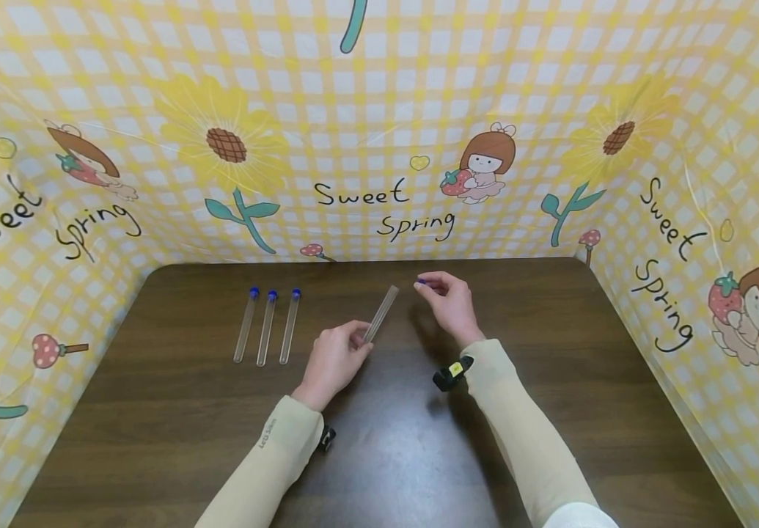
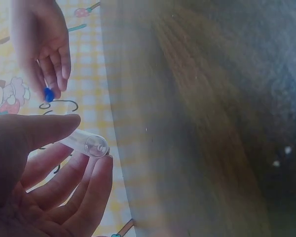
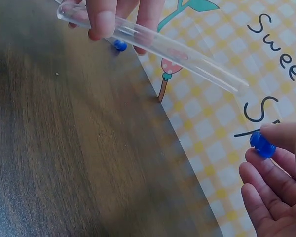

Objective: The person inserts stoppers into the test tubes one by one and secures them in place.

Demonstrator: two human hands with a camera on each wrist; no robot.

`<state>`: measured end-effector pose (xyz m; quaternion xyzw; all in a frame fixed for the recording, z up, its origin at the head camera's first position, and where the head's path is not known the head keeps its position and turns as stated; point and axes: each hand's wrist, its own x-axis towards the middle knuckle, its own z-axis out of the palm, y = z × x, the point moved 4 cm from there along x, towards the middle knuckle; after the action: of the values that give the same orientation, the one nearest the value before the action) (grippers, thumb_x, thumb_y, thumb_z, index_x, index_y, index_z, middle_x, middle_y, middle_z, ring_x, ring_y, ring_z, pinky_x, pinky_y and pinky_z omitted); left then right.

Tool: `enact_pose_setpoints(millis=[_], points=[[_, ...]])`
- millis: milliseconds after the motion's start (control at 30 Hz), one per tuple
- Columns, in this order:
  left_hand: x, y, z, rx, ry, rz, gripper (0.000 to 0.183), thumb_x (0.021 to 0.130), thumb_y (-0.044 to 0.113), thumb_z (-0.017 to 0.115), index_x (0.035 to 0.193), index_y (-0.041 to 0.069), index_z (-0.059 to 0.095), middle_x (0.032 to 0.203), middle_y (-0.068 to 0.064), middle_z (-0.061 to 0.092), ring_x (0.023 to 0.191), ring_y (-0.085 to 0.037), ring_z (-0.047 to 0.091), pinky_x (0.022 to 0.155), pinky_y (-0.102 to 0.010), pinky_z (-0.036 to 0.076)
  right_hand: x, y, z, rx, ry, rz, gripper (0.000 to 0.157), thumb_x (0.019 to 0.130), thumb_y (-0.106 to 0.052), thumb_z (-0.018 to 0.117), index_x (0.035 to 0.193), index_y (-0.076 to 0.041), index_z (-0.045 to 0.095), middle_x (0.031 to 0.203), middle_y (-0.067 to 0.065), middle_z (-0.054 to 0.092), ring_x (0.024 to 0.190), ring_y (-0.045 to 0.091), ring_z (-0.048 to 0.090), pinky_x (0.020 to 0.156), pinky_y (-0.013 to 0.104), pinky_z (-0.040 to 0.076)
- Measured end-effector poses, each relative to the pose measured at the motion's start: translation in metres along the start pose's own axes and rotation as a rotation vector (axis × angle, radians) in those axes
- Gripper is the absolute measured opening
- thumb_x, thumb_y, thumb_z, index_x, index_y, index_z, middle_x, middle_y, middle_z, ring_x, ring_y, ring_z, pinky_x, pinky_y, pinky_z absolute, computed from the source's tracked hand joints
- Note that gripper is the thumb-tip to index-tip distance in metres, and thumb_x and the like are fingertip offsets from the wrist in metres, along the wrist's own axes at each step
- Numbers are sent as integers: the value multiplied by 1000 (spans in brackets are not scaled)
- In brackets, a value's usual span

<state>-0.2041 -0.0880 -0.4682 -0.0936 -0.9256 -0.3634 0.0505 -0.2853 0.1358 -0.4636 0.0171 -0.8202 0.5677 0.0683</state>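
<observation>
My left hand point(image 1: 334, 361) pinches a clear test tube point(image 1: 381, 314) near its rounded bottom, between thumb and fingers. The tube tilts up and to the right, its uncapped end pointing away from me. In the left wrist view the rounded bottom of the tube point(image 2: 95, 145) faces the camera. My right hand point(image 1: 450, 302) holds a small blue stopper point(image 3: 263, 144) between thumb and index finger, its other fingers loosely bent. The stopper is apart from the tube's open end, a short way to its right in the head view.
Three clear test tubes with blue stoppers point(image 1: 272, 295) lie side by side on the dark wooden table point(image 1: 174, 411), left of my left hand. Yellow checked cloth point(image 1: 366, 132) with printed flowers and lettering walls the table at the back and both sides.
</observation>
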Motion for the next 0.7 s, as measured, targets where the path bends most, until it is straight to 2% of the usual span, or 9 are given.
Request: enact_pose_setpoints(millis=[300, 700], points=[[-2, 0, 4, -13, -16, 22, 32, 87, 9, 81, 118, 8, 73, 80, 4, 68, 66, -7, 62, 61, -31, 52, -2, -4, 2, 32, -6, -25, 19, 96, -22, 75, 110, -10, 76, 99, 3, 73, 93, 19, 66, 87, 37, 51], [0, -1, 10, 8, -21, 35, 30, 88, 11, 81, 117, 10, 74, 79, 4, 68, 62, -4, 59, 60, -32, 51, -2, -6, 5, 42, -4, -31, 20, 97, -23, 73, 111, -9, 76, 99, 1, 73, 92, 18, 65, 84, 37, 51]])
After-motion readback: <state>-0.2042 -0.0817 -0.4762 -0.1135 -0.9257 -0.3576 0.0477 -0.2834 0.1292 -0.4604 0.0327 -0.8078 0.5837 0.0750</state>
